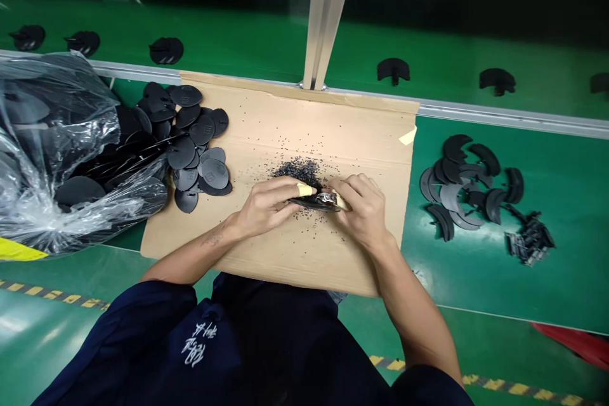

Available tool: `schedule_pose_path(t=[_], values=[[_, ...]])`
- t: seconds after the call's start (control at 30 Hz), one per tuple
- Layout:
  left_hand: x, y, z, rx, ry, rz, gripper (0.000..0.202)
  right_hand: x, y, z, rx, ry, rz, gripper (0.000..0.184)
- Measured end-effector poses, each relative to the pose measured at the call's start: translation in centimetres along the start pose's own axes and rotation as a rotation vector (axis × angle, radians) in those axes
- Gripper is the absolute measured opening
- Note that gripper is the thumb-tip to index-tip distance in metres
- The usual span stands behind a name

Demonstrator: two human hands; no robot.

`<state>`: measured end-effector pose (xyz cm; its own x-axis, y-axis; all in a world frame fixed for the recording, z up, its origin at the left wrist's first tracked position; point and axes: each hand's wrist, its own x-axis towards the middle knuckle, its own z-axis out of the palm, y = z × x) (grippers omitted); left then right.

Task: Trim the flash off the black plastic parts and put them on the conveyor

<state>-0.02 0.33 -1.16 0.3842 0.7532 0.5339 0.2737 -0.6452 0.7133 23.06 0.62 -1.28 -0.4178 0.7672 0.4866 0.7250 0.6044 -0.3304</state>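
Observation:
Over the cardboard sheet (266, 260), my left hand (266, 204) pinches a black plastic disc (311, 204) at its left side; the disc is tilted and partly hidden by my fingers. A yellow wrap covers a fingertip of that hand. My right hand (364, 206) is closed around small metal nippers (327, 197), whose jaws lie at the disc's upper face. Most of their handles are hidden in my palm, and I cannot tell whether the jaws touch the disc. Just beyond both hands, tiny black plastic scraps (301, 169) lie heaped and scattered.
Left are loose black discs (200, 130) and a clear plastic bag (61, 165) of more discs. Right lie curved black pieces (451, 196) and small black clips (530, 240). A metal post (328, 19) rises behind the cardboard; several black parts (393, 70) sit beyond the rail.

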Motion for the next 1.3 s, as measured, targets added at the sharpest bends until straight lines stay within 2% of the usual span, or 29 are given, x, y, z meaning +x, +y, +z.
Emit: schedule_pose_path(t=[0.33, 0.43, 0.57, 0.77, 0.93, 1.0, 1.1, 1.2, 1.3], values=[[-0.2, -0.1, 0.2, -0.011, 0.008, 0.015, 0.023, 0.3, -0.4, -0.2, -0.179, 0.063, -0.060, 0.015], [-0.1, 0.1, 0.1, -0.022, -0.005, 0.033, 0.026, 0.1, -0.4, 0.1, -0.144, 0.064, -0.055, 0.018], [0.3, 0.3, -0.2, -0.005, -0.011, 0.056, 0.026, -0.1, -0.3, 0.3, -0.035, 0.029, 0.019, 0.018], [0.4, 0.3, -0.4, 0.167, -0.105, 0.112, 0.019, 0.1, -0.2, 0.1, -0.160, -0.051, 0.015, 0.018], [0.2, -0.5, -0.7, 0.313, -0.105, 0.088, 0.022, 0.0, 0.4, 0.1, 0.046, -0.119, 0.135, 0.029], [0.4, -0.8, -0.9, 0.302, -0.077, 0.080, 0.024, 0.1, 0.6, -0.1, 0.196, -0.105, 0.178, 0.024], [0.9, -0.9, -1.1, 0.224, -0.073, 0.055, 0.022, 0.3, 0.4, -0.2, 0.366, -0.051, 0.133, 0.012], [1.9, -0.3, -1.4, 0.070, -0.163, 0.016, 0.029, 0.3, 0.2, -0.3, 0.358, 0.057, 0.027, 0.011], [3.3, 0.0, -2.0, 0.004, -0.306, -0.102, 0.035, 0.3, 0.4, -0.1, 0.286, 0.139, -0.069, 0.016]])
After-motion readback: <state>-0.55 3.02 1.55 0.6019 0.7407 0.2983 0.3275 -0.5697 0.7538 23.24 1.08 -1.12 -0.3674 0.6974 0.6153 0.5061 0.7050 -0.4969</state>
